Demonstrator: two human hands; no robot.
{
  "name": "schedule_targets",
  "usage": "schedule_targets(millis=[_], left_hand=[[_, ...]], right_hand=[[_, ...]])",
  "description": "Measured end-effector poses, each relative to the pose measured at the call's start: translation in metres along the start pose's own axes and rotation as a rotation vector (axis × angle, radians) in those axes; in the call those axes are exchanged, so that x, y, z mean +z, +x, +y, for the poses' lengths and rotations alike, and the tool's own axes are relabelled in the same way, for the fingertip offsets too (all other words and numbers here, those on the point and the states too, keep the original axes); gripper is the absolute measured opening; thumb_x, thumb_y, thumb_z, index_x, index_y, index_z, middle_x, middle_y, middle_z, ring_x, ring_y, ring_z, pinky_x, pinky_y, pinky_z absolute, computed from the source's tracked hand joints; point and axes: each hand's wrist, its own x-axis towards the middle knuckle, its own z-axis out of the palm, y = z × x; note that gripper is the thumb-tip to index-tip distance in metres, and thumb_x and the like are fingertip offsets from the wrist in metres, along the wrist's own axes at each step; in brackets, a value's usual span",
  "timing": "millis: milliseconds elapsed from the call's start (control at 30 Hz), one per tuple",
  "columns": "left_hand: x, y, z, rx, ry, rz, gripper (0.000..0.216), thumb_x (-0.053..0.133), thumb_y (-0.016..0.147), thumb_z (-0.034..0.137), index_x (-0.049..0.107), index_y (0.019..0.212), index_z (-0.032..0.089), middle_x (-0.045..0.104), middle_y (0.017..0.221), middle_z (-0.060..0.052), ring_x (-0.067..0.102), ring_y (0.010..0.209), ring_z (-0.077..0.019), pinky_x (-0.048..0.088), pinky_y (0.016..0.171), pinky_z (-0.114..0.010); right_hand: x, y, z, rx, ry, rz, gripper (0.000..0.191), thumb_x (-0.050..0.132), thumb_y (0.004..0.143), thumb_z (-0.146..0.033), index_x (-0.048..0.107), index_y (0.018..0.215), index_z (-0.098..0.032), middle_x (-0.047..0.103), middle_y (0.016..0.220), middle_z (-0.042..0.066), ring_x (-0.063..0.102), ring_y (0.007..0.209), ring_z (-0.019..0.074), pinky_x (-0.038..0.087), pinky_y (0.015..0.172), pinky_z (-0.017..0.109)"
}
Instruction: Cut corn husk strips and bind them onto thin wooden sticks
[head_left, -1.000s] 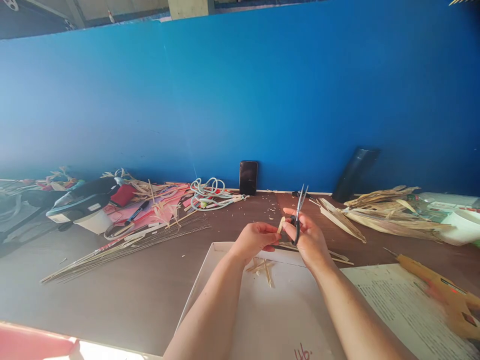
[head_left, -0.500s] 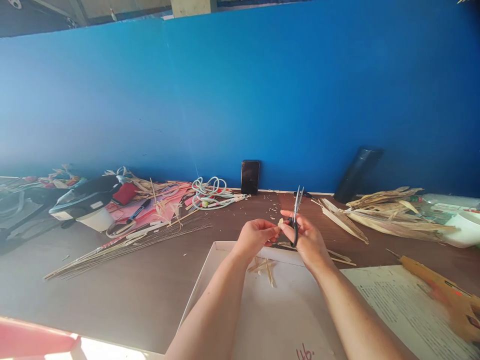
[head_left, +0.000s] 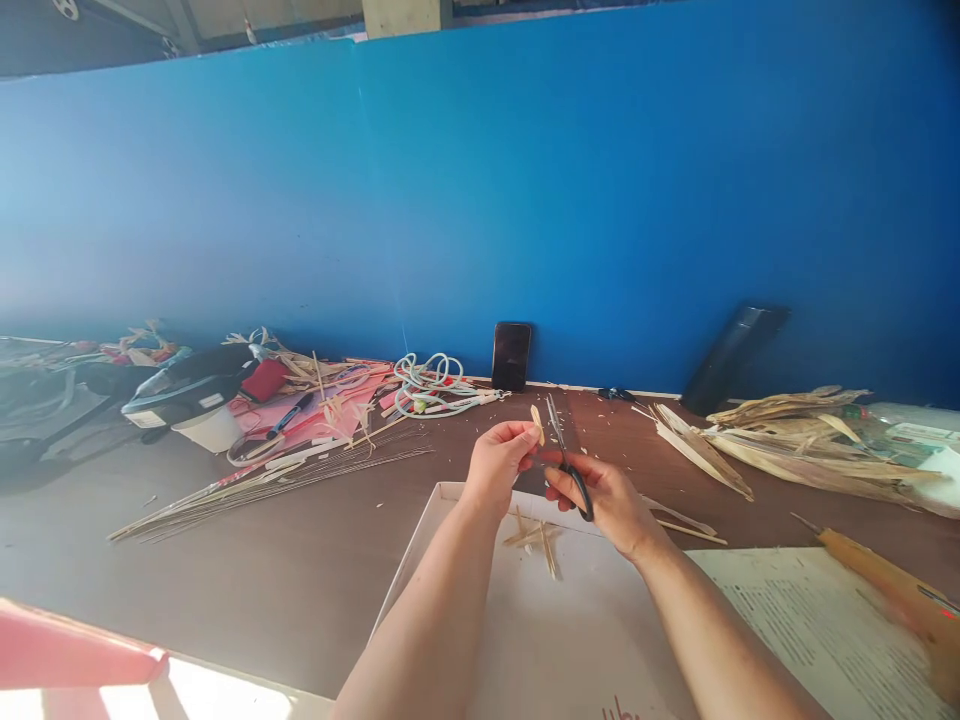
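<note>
My left hand [head_left: 501, 460] pinches a small strip of dried husk [head_left: 538, 424], which sticks up past the fingertips. In my right hand [head_left: 606, 500] is a pair of scissors [head_left: 576, 484] with black handles, the blades pointing up just right of the strip. Whether the blades touch the strip I cannot tell. Beneath both hands is a shallow white box lid [head_left: 421, 535]. Several narrow cut husk pieces [head_left: 551, 548] lie crossed inside it, near its far edge.
A dark phone [head_left: 512, 357] leans on the blue wall. Dried corn husks [head_left: 810, 450] and a black cylinder [head_left: 735, 355] are at right, beyond a printed sheet [head_left: 787, 610]. Leftward lie thin wires [head_left: 277, 490], a looped pale cord [head_left: 431, 385], pink paper [head_left: 337, 395] and a black cap [head_left: 195, 385].
My hands have drawn slightly apart. The scissors have swung from upright to leaning left, and the husk strip now stands up from my left fingers. The view has shifted a little.
</note>
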Motion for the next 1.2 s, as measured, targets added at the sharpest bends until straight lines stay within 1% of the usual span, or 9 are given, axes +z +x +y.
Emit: schedule_targets(millis=[167, 300, 433, 767, 1000, 1200], left_hand=[[-0.0004, 0.0004, 0.0033, 0.030, -0.009, 0.026, 0.028, 0.072, 0.059, 0.034, 0.061, 0.074, 0.013, 0.058, 0.073, -0.003, 0.047, 0.059, -0.0059, 0.035, 0.051, -0.016], [-0.0011, 0.0013, 0.0030, 0.037, 0.007, 0.045, 0.029, 0.072, 0.059, 0.036, 0.063, 0.075, 0.013, 0.059, 0.074, -0.003, 0.047, 0.060, -0.0062, 0.035, 0.052, -0.017], [-0.0016, 0.0021, 0.0021, 0.044, 0.039, 0.078, 0.028, 0.071, 0.061, 0.035, 0.063, 0.076, 0.014, 0.060, 0.077, -0.003, 0.048, 0.064, -0.0067, 0.036, 0.054, -0.016], [-0.0013, 0.0014, 0.0027, 0.047, 0.087, 0.071, 0.029, 0.070, 0.061, 0.038, 0.063, 0.076, 0.014, 0.062, 0.079, -0.005, 0.050, 0.064, -0.0080, 0.037, 0.055, -0.017], [-0.0018, 0.0023, 0.0010, 0.039, 0.052, 0.075, 0.028, 0.070, 0.061, 0.036, 0.063, 0.077, 0.013, 0.061, 0.076, -0.003, 0.048, 0.061, -0.0062, 0.036, 0.054, -0.017], [-0.0014, 0.0018, 0.0020, 0.028, 0.044, 0.082, 0.028, 0.071, 0.060, 0.036, 0.064, 0.076, 0.014, 0.060, 0.075, -0.002, 0.048, 0.061, -0.0061, 0.036, 0.055, -0.017]], right_hand=[[0.0031, -0.0041, -0.0052, -0.005, -0.034, -0.049, 0.046, 0.064, 0.071, -0.046, 0.064, 0.110, -0.020, 0.064, 0.064, 0.001, 0.056, 0.058, 0.0134, 0.038, 0.051, 0.024], [0.0048, -0.0047, -0.0069, 0.030, -0.041, -0.073, 0.048, 0.065, 0.070, -0.047, 0.064, 0.110, -0.018, 0.063, 0.062, 0.001, 0.055, 0.056, 0.0130, 0.038, 0.051, 0.024], [0.0048, -0.0047, -0.0059, 0.033, -0.041, -0.097, 0.049, 0.065, 0.071, -0.045, 0.063, 0.111, -0.018, 0.062, 0.062, 0.001, 0.052, 0.054, 0.0120, 0.038, 0.051, 0.024], [0.0019, -0.0044, -0.0039, 0.023, -0.025, -0.101, 0.050, 0.066, 0.069, -0.046, 0.065, 0.110, -0.018, 0.062, 0.060, 0.001, 0.052, 0.052, 0.0122, 0.039, 0.050, 0.024], [0.0004, -0.0025, 0.0004, 0.017, -0.020, -0.108, 0.050, 0.066, 0.069, -0.043, 0.063, 0.112, -0.018, 0.061, 0.059, 0.000, 0.050, 0.052, 0.0111, 0.038, 0.050, 0.024], [-0.0003, -0.0018, 0.0022, 0.000, -0.047, -0.110, 0.049, 0.066, 0.071, -0.042, 0.063, 0.113, -0.018, 0.060, 0.058, -0.001, 0.048, 0.051, 0.0106, 0.036, 0.050, 0.023]])
